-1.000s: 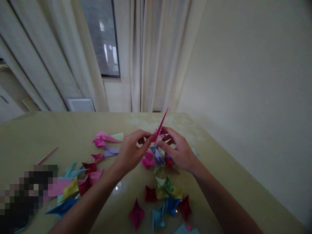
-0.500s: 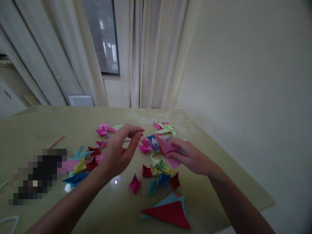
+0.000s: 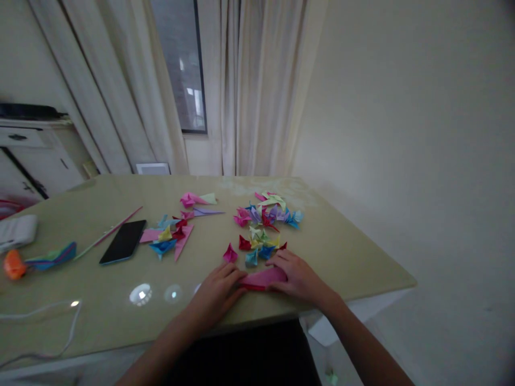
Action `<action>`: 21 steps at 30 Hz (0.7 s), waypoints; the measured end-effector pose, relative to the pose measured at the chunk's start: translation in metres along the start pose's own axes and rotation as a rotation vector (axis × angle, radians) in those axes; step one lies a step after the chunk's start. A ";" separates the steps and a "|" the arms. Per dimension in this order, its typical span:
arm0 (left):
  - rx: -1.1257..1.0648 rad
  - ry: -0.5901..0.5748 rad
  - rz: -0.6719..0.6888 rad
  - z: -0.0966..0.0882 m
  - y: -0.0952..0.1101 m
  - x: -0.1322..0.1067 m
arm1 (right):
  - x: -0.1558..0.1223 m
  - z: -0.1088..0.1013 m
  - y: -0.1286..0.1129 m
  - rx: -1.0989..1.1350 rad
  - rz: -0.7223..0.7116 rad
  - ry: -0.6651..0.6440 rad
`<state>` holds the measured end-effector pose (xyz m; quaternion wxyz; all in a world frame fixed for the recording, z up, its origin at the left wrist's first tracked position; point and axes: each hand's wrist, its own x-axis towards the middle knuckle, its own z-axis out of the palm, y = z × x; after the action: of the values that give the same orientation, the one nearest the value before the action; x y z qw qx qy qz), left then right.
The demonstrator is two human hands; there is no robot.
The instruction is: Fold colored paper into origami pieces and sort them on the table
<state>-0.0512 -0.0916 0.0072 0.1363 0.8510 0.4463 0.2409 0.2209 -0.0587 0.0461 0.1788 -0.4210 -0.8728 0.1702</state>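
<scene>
Your folded paper is pink, with red along its near edge. Past it you see a magenta piece, a teal piece, a blue piece and a red piece. Your tabletop is yellowish green, whitish-patterned toward the far side; the phone is black edged in blue, the curtains cream.

Had left hand on left end of pink paper, right hand on right end, near front edge of table. Saw red paper showing along near side. Saw magenta fold just beyond, teal fold and blue fold to its right. Found phone well left, beside folded pile. Noted white cable and orange item at far left, curtains and window behind table.
</scene>
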 end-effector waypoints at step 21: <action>0.504 0.232 -0.477 -0.053 -0.136 0.107 | -0.015 0.031 0.006 -0.076 -0.149 0.060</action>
<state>-0.1223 0.0746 0.0224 -0.0771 0.6968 0.6901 0.1798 0.2199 -0.0718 0.0132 0.2007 -0.3662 -0.9019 0.1104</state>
